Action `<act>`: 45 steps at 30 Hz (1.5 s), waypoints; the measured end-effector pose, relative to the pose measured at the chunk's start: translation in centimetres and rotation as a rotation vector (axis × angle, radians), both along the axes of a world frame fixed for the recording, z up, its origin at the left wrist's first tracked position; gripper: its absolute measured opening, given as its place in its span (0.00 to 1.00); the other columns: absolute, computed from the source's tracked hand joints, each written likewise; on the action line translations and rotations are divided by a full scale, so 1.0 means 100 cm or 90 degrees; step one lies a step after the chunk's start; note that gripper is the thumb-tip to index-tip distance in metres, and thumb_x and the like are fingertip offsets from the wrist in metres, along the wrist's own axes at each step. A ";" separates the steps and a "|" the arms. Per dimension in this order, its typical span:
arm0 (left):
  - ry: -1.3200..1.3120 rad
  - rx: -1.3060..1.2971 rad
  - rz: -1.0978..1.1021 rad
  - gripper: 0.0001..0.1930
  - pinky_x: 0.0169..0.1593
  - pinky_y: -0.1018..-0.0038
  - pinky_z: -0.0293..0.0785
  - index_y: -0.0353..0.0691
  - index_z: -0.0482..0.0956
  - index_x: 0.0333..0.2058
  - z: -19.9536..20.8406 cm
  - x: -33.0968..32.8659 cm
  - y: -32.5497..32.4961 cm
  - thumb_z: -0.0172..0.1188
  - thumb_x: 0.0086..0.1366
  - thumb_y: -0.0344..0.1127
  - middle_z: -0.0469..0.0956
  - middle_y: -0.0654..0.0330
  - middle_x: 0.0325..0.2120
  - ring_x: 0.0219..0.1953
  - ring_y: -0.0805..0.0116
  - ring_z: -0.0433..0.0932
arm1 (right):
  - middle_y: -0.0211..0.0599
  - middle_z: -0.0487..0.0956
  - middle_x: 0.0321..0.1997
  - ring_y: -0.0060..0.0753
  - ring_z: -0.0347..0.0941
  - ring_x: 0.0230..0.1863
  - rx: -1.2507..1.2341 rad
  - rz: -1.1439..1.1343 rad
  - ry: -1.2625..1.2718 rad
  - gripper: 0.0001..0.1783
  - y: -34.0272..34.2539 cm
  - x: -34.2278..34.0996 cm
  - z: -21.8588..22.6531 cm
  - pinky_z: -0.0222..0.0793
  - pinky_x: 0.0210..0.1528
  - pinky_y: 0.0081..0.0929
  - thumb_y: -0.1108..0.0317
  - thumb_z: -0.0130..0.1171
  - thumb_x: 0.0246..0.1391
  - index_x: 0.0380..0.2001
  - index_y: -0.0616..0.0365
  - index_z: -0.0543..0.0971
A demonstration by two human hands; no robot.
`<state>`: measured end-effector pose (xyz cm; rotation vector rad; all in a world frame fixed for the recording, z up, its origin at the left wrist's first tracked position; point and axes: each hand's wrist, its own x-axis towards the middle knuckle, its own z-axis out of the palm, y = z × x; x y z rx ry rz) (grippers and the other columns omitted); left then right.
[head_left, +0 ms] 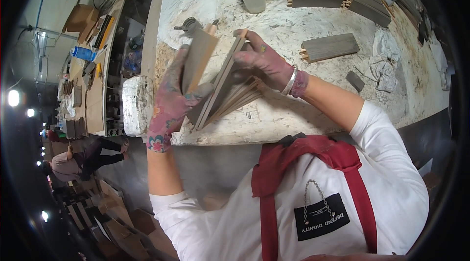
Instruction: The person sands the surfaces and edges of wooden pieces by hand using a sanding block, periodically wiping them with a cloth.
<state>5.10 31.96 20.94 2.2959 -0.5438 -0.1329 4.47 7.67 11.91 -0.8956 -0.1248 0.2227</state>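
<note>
Left fingers (199, 93): grasping tilted grey panel (199, 58) | right fingers (244, 57): grasping edge-on panels (219, 86), just right of left fingers | risk: loosened grip may drop panels onto tabletop (289, 120) beneath fingers

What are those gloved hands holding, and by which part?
The left hand holds a grey board by its lower part; the right hand holds edge-on boards near their upper end, their exact number unclear.

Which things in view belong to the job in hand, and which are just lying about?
Likely the job:
board in left hand
edge-on board in right hand
stacked boards

Probably just lying about:
small grey block
blue container
cardboard
</note>
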 end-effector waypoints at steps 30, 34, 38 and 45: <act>-0.103 0.269 -0.023 0.46 0.61 0.57 0.70 0.42 0.64 0.68 -0.053 -0.030 -0.017 0.73 0.49 0.39 0.75 0.48 0.54 0.56 0.46 0.74 | 0.45 0.84 0.38 0.42 0.81 0.41 -0.824 -0.068 -0.190 0.23 -0.121 -0.024 -0.014 0.74 0.47 0.35 0.48 0.56 0.65 0.46 0.57 0.81; -0.298 0.297 -0.078 0.43 0.67 0.57 0.64 0.37 0.65 0.66 -0.031 -0.037 -0.038 0.73 0.53 0.44 0.70 0.45 0.61 0.63 0.44 0.69 | 0.41 0.84 0.42 0.31 0.80 0.42 -0.841 -0.275 -0.009 0.21 -0.222 -0.099 -0.028 0.74 0.49 0.32 0.56 0.59 0.63 0.52 0.58 0.79; -0.297 0.013 -0.223 0.35 0.64 0.53 0.67 0.36 0.65 0.66 -0.041 -0.041 -0.099 0.63 0.67 0.50 0.70 0.46 0.63 0.64 0.43 0.69 | 0.44 0.80 0.47 0.46 0.78 0.48 -0.963 -0.450 0.125 0.21 -0.271 -0.167 -0.058 0.74 0.51 0.37 0.56 0.63 0.59 0.52 0.56 0.79; -0.195 0.018 -0.328 0.32 0.67 0.60 0.64 0.35 0.70 0.63 -0.129 0.003 -0.292 0.64 0.64 0.45 0.71 0.46 0.62 0.63 0.47 0.70 | 0.46 0.75 0.57 0.51 0.70 0.60 -1.220 -0.252 0.015 0.32 -0.250 -0.176 -0.089 0.67 0.61 0.43 0.55 0.65 0.54 0.60 0.55 0.73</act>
